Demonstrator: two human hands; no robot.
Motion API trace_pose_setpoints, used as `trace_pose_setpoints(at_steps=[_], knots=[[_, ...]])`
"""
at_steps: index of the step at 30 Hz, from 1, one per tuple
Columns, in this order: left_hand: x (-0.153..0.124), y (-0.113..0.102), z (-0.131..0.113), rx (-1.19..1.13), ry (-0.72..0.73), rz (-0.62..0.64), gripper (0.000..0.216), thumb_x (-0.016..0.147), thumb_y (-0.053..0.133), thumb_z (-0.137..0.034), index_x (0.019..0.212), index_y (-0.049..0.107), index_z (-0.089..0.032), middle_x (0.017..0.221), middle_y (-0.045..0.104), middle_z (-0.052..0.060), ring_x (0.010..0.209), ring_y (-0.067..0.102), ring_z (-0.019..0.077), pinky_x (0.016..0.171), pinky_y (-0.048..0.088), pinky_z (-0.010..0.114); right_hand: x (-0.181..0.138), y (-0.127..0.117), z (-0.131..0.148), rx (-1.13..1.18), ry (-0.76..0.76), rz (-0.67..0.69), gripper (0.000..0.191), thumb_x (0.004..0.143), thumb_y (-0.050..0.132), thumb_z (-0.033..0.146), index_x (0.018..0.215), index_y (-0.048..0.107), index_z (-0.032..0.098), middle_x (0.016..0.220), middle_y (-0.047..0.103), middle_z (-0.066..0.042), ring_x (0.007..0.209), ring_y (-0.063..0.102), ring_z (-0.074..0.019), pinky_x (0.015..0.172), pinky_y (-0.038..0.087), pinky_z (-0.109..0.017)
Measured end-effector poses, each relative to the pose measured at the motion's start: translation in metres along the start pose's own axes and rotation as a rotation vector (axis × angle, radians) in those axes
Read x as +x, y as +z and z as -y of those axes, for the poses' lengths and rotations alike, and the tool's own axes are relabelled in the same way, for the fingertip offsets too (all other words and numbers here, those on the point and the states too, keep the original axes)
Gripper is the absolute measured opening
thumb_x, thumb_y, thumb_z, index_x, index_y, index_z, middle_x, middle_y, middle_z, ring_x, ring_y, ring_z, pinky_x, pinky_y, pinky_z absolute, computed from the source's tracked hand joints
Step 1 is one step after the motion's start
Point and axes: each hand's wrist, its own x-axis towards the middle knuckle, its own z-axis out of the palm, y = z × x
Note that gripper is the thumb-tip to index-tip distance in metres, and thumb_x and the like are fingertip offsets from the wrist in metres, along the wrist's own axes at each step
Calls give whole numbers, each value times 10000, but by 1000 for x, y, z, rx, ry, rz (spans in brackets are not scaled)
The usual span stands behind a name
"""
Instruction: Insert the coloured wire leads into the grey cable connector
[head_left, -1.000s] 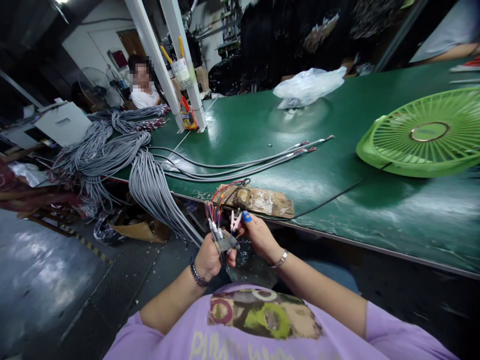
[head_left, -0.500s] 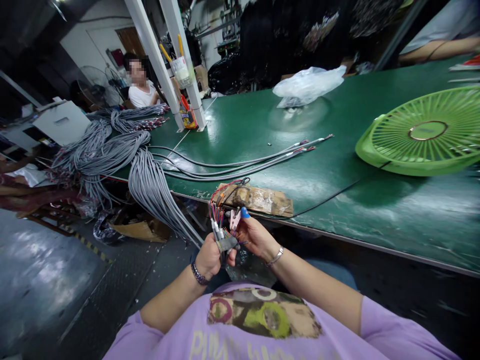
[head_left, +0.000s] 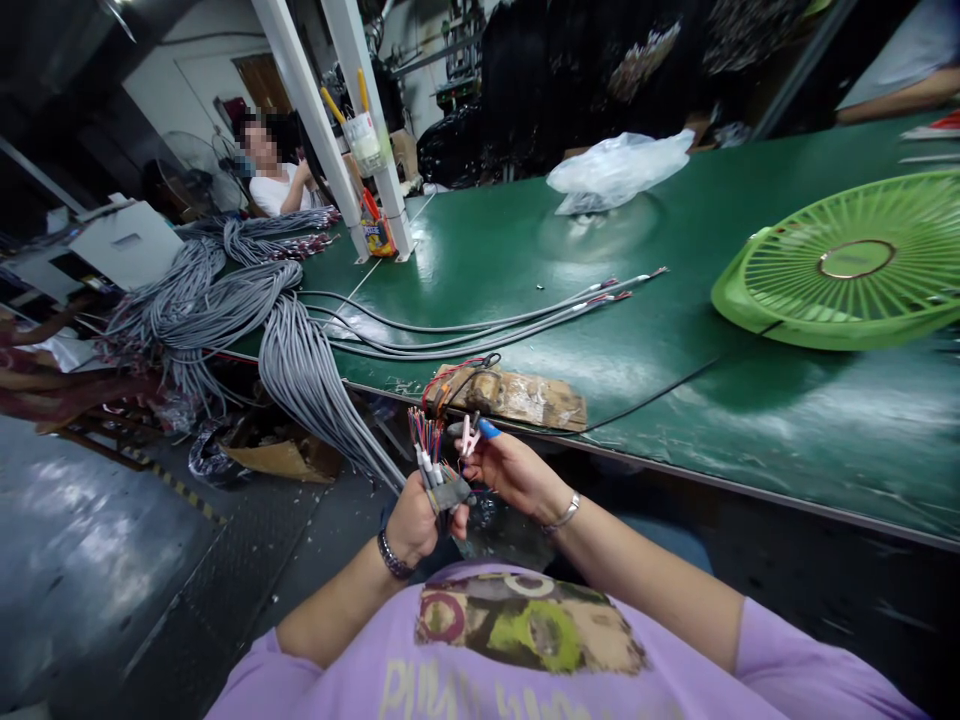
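My left hand (head_left: 414,520) is closed around a bundle of grey cables (head_left: 360,455). Their stripped ends fan upward in thin red, blue and other coloured wires (head_left: 426,432). A grey covering (head_left: 451,493) wraps my left thumb, which lies across the bundle. Just to the right, my right hand (head_left: 517,475) has its fingers bent together, with a blue cover (head_left: 488,429) on the thumb tip. A small pale pink clip (head_left: 469,437) shows at those fingertips; whether they grip it or a thin wire beside it, I cannot tell.
A wooden block (head_left: 532,398) with red and black leads lies at the edge of the green table (head_left: 660,400). Coiled grey cables (head_left: 217,310) hang off its left. Loose cables (head_left: 465,345), a green fan (head_left: 847,265), a plastic bag (head_left: 619,170) and white posts (head_left: 360,130) stand beyond.
My left hand and the wire ends have shifted slightly left. My right wrist has moved a little right. The person at the back has raised a hand.
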Motion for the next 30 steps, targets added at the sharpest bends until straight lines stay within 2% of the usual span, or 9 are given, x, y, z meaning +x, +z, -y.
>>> trace_pose_setpoints(at_steps=[2, 8, 13, 17, 23, 27, 30], knots=[[1, 2, 0, -16, 23, -24, 340, 604, 725, -432, 664, 543, -150, 399, 540, -24, 310, 459, 90, 327, 381, 196, 1, 0, -1, -16, -39, -28, 276, 755, 645, 431, 831, 653, 166, 747, 618, -20, 601, 524, -95, 564, 446, -222], [6, 9, 1, -46, 69, -88, 356, 602, 724, -448, 656, 543, -147, 407, 533, -31, 317, 451, 80, 331, 388, 191, 6, -3, -6, -147, -203, -77, 400, 727, 629, 543, 760, 659, 145, 682, 632, -26, 580, 522, -110, 542, 419, -234], [10, 8, 2, -43, 53, -74, 313, 618, 714, -406, 657, 556, -140, 413, 539, -28, 318, 460, 85, 328, 391, 192, 12, -5, -7, 17, -56, -31, 413, 689, 662, 554, 779, 667, 151, 710, 652, -26, 563, 526, -104, 522, 411, -237], [12, 7, 4, -17, 46, -77, 286, 635, 696, -384, 641, 563, -130, 421, 547, -15, 322, 458, 82, 329, 385, 186, 15, -2, -8, 105, -77, -72, 370, 675, 704, 501, 745, 670, 140, 644, 631, -5, 543, 516, -86, 527, 410, -217], [11, 7, 6, 16, 45, -79, 294, 658, 686, -395, 639, 558, -132, 427, 550, -12, 327, 464, 86, 336, 387, 194, 15, -1, -10, 99, -91, -63, 389, 694, 675, 527, 766, 658, 145, 622, 609, 2, 529, 507, -86, 500, 405, -209], [5, 6, 7, 1, 74, -76, 319, 650, 695, -422, 643, 542, -142, 420, 539, -24, 322, 454, 84, 338, 387, 197, 8, -3, -8, 92, -28, 12, 443, 738, 576, 605, 801, 637, 172, 685, 620, -16, 561, 532, -101, 516, 428, -221], [-2, 5, 8, -16, 109, -122, 323, 638, 711, -421, 677, 539, -150, 423, 543, -31, 328, 453, 82, 339, 383, 191, 4, -3, -6, 93, 12, 56, 411, 756, 572, 581, 836, 637, 183, 743, 630, -23, 580, 537, -100, 538, 446, -226]])
